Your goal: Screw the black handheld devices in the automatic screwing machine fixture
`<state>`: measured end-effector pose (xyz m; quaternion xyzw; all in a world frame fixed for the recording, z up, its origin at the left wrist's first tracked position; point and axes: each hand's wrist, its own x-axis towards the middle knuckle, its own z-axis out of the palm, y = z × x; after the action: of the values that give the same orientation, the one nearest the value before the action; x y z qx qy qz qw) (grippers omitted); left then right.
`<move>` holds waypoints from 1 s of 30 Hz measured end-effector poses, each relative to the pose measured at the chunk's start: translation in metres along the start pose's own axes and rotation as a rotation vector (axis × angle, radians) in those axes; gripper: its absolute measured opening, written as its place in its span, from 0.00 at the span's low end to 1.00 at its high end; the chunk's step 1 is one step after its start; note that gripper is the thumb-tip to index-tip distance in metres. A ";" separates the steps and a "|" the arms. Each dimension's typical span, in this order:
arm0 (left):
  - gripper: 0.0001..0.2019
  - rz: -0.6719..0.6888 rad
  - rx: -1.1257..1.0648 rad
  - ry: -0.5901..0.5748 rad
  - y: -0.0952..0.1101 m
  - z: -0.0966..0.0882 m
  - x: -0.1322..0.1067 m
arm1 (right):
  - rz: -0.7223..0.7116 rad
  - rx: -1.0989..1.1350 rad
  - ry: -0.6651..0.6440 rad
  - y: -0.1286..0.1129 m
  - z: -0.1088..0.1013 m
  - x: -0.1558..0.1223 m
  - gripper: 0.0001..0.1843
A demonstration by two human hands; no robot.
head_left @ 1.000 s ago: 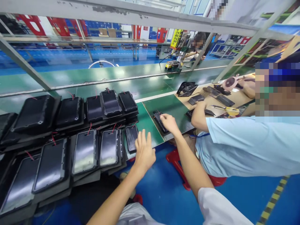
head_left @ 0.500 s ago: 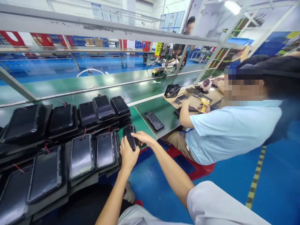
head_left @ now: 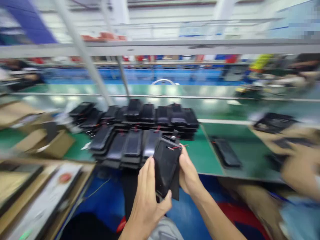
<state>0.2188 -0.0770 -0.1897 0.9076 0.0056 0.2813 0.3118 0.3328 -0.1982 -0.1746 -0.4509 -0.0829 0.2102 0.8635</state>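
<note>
Between both hands I hold a flat black device casing (head_left: 166, 166) with short red wires at its top end. My left hand (head_left: 150, 190) is closed on its left side and lower edge. The fingers of my right hand (head_left: 187, 168) grip the right side, together with a dark flat sheet (head_left: 176, 185) behind the casing. The held casing is raised in front of the bench edge, tilted towards me. Just beyond it, stacks of similar black casings (head_left: 132, 143) stand in two rows, several with red wires showing.
Another black casing (head_left: 226, 151) lies on the green bench (head_left: 207, 158) to the right. A co-worker's blurred arm (head_left: 300, 170) is at the far right. Open cardboard boxes (head_left: 53, 145) stand at left, near a long white panel (head_left: 47, 200). A grey post (head_left: 82, 53) rises behind the stacks.
My view has swung left. Both hands have lifted the casing off the bench end and brought it closer to me. The boxes and the white panel have come into view.
</note>
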 end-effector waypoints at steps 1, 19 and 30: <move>0.50 -0.035 0.034 0.024 -0.003 -0.017 -0.009 | 0.040 -0.007 -0.028 0.009 0.016 0.004 0.41; 0.38 -0.902 0.968 0.712 -0.087 -0.267 -0.207 | -0.115 -0.550 -1.194 0.258 0.473 -0.050 0.15; 0.35 -1.388 1.045 0.697 -0.167 -0.367 -0.205 | -0.498 -0.840 -1.732 0.352 0.625 -0.064 0.18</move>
<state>-0.1146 0.2257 -0.1512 0.5904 0.7652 0.2503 -0.0567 -0.0344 0.4161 -0.0959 -0.3806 -0.8448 0.2334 0.2948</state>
